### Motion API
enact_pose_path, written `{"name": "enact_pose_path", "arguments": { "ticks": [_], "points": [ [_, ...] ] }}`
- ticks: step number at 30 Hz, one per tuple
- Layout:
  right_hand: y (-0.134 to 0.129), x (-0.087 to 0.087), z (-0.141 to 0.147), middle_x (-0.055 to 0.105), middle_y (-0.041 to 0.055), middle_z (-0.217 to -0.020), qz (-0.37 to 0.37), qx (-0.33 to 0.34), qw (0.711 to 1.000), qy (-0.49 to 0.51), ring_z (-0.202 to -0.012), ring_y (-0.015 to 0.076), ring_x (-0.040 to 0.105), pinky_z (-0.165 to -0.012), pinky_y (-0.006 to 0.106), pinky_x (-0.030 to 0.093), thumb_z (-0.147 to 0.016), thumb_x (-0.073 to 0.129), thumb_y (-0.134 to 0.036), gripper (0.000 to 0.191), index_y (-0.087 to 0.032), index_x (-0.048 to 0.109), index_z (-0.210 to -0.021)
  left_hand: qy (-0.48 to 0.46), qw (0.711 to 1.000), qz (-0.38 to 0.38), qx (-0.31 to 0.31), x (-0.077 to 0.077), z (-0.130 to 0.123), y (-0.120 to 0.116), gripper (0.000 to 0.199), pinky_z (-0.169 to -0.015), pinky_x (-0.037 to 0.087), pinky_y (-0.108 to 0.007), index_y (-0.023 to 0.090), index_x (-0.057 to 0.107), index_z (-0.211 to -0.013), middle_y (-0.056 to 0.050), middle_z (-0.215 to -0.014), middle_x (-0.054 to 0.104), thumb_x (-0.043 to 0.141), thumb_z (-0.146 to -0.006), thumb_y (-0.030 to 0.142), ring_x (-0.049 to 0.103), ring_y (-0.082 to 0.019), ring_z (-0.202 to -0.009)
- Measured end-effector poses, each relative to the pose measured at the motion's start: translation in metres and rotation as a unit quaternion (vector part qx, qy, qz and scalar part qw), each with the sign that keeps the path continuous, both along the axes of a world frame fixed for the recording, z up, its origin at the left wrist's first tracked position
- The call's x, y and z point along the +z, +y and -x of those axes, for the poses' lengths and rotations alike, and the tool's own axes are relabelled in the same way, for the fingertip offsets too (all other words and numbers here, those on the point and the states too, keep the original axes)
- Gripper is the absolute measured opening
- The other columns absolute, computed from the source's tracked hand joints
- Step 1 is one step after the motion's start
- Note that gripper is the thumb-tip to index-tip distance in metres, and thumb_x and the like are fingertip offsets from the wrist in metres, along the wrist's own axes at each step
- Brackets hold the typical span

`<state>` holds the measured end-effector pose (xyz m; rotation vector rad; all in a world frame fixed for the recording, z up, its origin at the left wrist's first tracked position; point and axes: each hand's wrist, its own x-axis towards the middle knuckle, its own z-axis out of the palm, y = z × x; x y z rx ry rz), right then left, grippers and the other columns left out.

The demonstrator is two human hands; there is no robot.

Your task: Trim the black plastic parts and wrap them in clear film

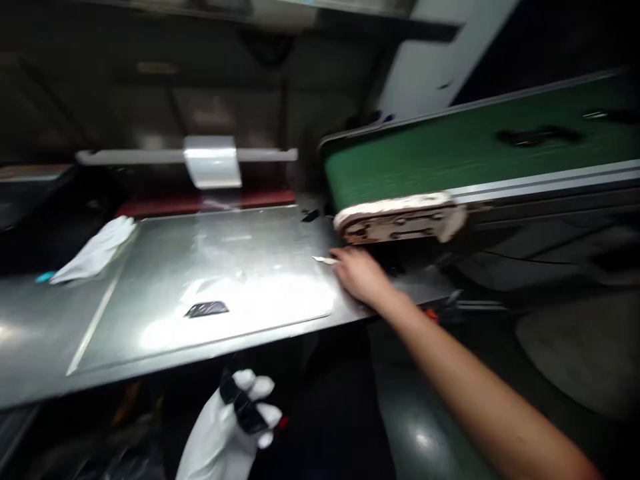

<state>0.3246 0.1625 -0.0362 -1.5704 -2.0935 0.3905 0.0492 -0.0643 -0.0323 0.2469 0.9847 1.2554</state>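
In a white glove, my left hand (227, 427) grips a small glossy black part (243, 405) below the table's front edge. My bare right hand (363, 273) rests at the table's right end, fingers closed on a slim pale pointed tool (325, 260) that looks like a craft knife. Its tip points left over the metal sheet (270, 253). A flat dark piece with slanted ends (207, 309) lies on that sheet, apart from both hands. Motion blurs the finer details.
Behind the sheet, a roll of clear film (213, 162) hangs on a white bar (135, 157). A white glove (97, 250) lies at the left. A green conveyor belt (430, 153) with dark parts on it runs off right, its near end wrapped in stained padding (400, 217).
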Motion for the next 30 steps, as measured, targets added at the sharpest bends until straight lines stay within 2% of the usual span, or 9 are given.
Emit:
{"name": "enact_pose_path", "arguments": {
  "ticks": [3,5,7,9,12,15,17,26,30],
  "points": [
    [-0.008,0.001,0.016,0.066,0.0256,-0.118,0.001,-0.012,1.000,-0.023,-0.113,0.0415,0.064,-0.104,0.061,0.046,-0.097,0.053,-0.022,0.035,-0.005,0.071,-0.123,-0.023,0.998,-0.041,0.045,-0.010,0.024,-0.009,0.036,-0.058,0.054,-0.026,0.027,0.078,-0.112,-0.010,-0.126,0.077,0.083,-0.084,0.048,0.071,-0.015,-0.068],
    [-0.033,0.011,0.030,0.064,0.0193,-0.123,0.003,0.024,1.000,-0.015,-0.112,0.0362,0.065,-0.099,0.052,0.051,-0.102,0.053,-0.030,0.037,-0.013,0.068,-0.131,-0.039,0.994,-0.092,0.045,-0.016,0.038,-0.009,0.030,-0.053,0.050,-0.022,0.029,0.080,-0.113,-0.011,-0.134,0.075,0.077,-0.089,0.046,0.071,-0.013,-0.064],
    [-0.068,0.028,0.053,0.066,0.0099,-0.122,0.057,0.153,0.986,0.027,-0.109,0.0269,0.067,-0.092,0.039,0.054,-0.108,0.049,-0.034,0.039,-0.027,0.062,-0.144,-0.048,0.990,-0.125,0.034,-0.020,0.047,-0.009,0.029,-0.051,0.048,-0.020,0.028,0.079,-0.117,-0.012,-0.137,0.073,0.070,-0.095,0.045,0.070,-0.011,-0.061],
    [-0.103,0.043,0.083,0.070,0.0037,-0.113,0.137,0.281,0.947,0.067,-0.101,0.0196,0.068,-0.086,0.031,0.054,-0.111,0.047,-0.031,0.040,-0.034,0.056,-0.149,-0.057,0.989,-0.134,0.027,-0.022,0.052,-0.010,0.031,-0.052,0.047,-0.019,0.028,0.079,-0.120,-0.013,-0.134,0.074,0.065,-0.098,0.046,0.067,-0.008,-0.057],
    [-0.133,0.052,0.126,0.072,0.0014,-0.106,0.203,0.361,0.904,0.106,-0.092,0.0143,0.068,-0.081,0.026,0.053,-0.110,0.054,-0.024,0.035,-0.029,0.062,-0.144,-0.071,0.989,-0.133,0.005,-0.022,0.054,-0.012,0.034,-0.052,0.044,-0.018,0.028,0.077,-0.124,-0.010,-0.106,0.082,0.063,-0.099,0.046,0.062,-0.007,-0.053],
    [-0.138,0.047,0.145,0.073,0.0036,-0.107,0.211,0.376,0.893,0.133,-0.091,0.0137,0.068,-0.078,0.025,0.053,-0.108,0.056,-0.020,0.031,-0.022,0.065,-0.138,-0.075,0.987,-0.143,-0.018,-0.019,0.052,-0.012,0.036,-0.048,0.042,-0.018,0.027,0.076,-0.125,-0.006,-0.077,0.077,0.063,-0.099,0.047,0.061,-0.009,-0.052],
    [-0.137,0.041,0.146,0.073,0.0049,-0.105,0.199,0.380,0.893,0.138,-0.089,0.0147,0.068,-0.076,0.027,0.053,-0.108,0.055,-0.019,0.031,-0.019,0.065,-0.137,-0.079,0.986,-0.141,-0.033,-0.018,0.051,-0.011,0.039,-0.046,0.042,-0.017,0.026,0.076,-0.127,-0.005,-0.071,0.075,0.063,-0.098,0.050,0.062,-0.011,-0.052],
    [-0.139,0.042,0.134,0.069,0.0026,-0.091,0.160,0.392,0.903,0.077,-0.072,0.0134,0.062,-0.059,0.026,0.046,-0.107,0.054,-0.020,0.032,-0.023,0.066,-0.136,-0.055,0.991,-0.090,-0.077,-0.023,0.051,-0.014,0.051,-0.045,0.040,-0.020,0.022,0.071,-0.135,-0.004,-0.059,0.069,0.070,-0.094,0.053,0.057,-0.012,-0.047],
    [-0.136,0.044,0.129,0.067,0.0014,-0.090,0.175,0.406,0.894,0.072,-0.070,0.0122,0.060,-0.058,0.025,0.044,-0.106,0.053,-0.019,0.028,-0.023,0.069,-0.129,-0.045,0.992,-0.095,-0.069,-0.025,0.049,-0.016,0.044,-0.043,0.039,-0.022,0.021,0.077,-0.125,-0.007,-0.077,0.077,0.070,-0.094,0.052,0.059,-0.011,-0.048]
  ]
}}
